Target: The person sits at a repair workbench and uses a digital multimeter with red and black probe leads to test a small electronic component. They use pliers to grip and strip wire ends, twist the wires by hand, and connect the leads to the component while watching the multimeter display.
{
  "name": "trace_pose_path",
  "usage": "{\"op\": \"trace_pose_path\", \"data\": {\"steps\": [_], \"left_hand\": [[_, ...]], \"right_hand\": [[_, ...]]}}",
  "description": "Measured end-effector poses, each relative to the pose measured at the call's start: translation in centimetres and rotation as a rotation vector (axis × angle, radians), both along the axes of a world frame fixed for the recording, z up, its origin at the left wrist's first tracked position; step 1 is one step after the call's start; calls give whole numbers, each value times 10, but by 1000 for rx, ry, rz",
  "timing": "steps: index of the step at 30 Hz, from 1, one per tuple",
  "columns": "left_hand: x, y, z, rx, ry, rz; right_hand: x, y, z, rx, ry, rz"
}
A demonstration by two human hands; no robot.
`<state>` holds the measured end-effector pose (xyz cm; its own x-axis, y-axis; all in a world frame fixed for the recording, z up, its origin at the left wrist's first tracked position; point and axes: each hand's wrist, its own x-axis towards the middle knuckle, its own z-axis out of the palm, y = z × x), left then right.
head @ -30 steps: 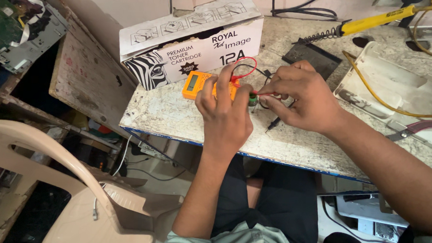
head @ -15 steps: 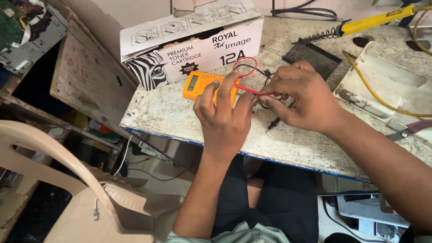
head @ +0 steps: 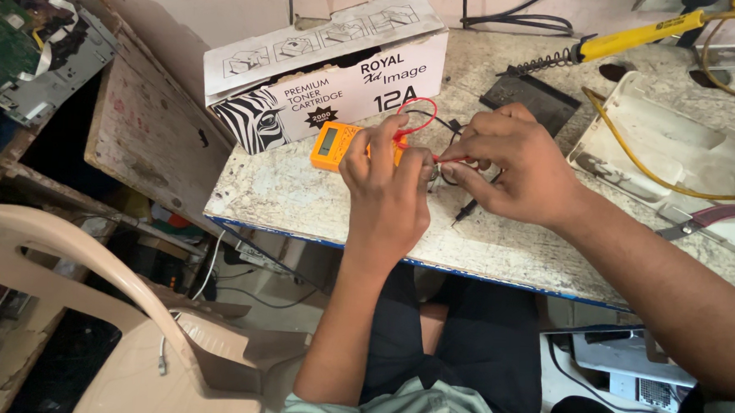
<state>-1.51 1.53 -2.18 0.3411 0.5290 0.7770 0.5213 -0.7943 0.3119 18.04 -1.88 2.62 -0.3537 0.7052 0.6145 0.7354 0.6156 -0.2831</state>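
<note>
Both hands meet over the worn stone bench (head: 302,199), just in front of the small orange meter (head: 337,145) that lies flat near the long white carton (head: 324,72). Left hand (head: 389,191) is curled, fingers closed around something small at its right edge (the part itself is hidden behind the knuckles, so I cannot tell what it is). Right hand (head: 510,163) pinches the red probe (head: 452,159) between thumb and forefinger, tip pointed toward the left hand's fingertips; the red lead (head: 417,109) loops up and back toward the meter. The black probe (head: 466,209) lies on the bench just below the right hand, not held. Judgement on doing this well: hold the left hand braced on the bench so the part does not shift, bring the red tip onto bare metal only, and keep the meter's screen unblocked, since the left fingers now overlap its right end. The loose black probe probably needs seating too, or no reading is closed. Beyond the right hand: a dark flat pad (head: 529,98), a yellow-handled soldering iron (head: 631,38), a white tray (head: 675,154), and red-handled cutters (head: 706,220). A plastic chair (head: 91,302) stands at lower left.
</note>
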Motion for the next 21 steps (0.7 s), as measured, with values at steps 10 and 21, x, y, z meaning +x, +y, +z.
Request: {"op": "trace_pose_path", "data": {"steps": [10,21], "left_hand": [[-9,10,-1,-97,-164,-66],[-13,-4,2,119,-188,-38]], "right_hand": [[-2,-1,0,25,14,33],[0,-1,2,-41,36,15]]}}
